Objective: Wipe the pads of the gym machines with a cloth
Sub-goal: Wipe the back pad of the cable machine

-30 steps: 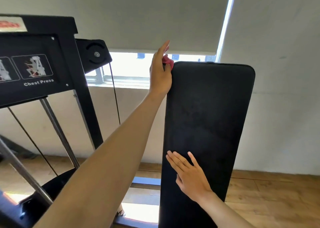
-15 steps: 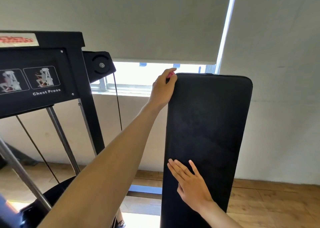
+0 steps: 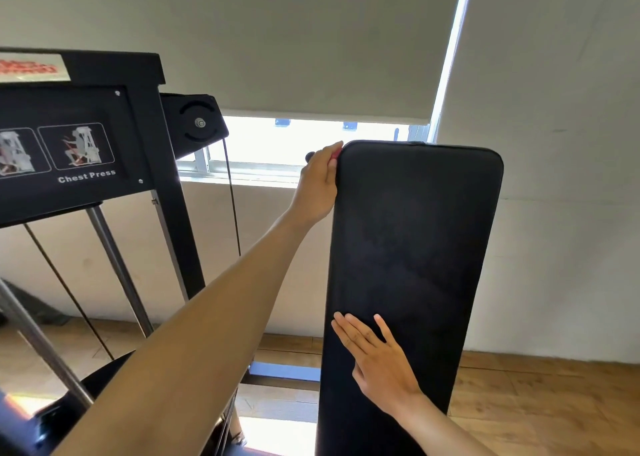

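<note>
1 tall black back pad (image 3: 412, 265) stands upright, its long axis running top to bottom, to the right of the chest press frame (image 3: 166, 185). 2 hands meet it: the left hand (image 3: 320, 185) sits at the pad's upper left corner, pinching 1 red cloth (image 3: 335, 153), only a sliver of which shows at the fingertips; the right hand (image 3: 379, 358) lies flat and spread on the pad's lower left face. From the cloth, nearly all the pad runs downward and rightward, so the wipe likely goes that way

"Chest Press" on machine's black panel (image 3: 69, 150)
</note>
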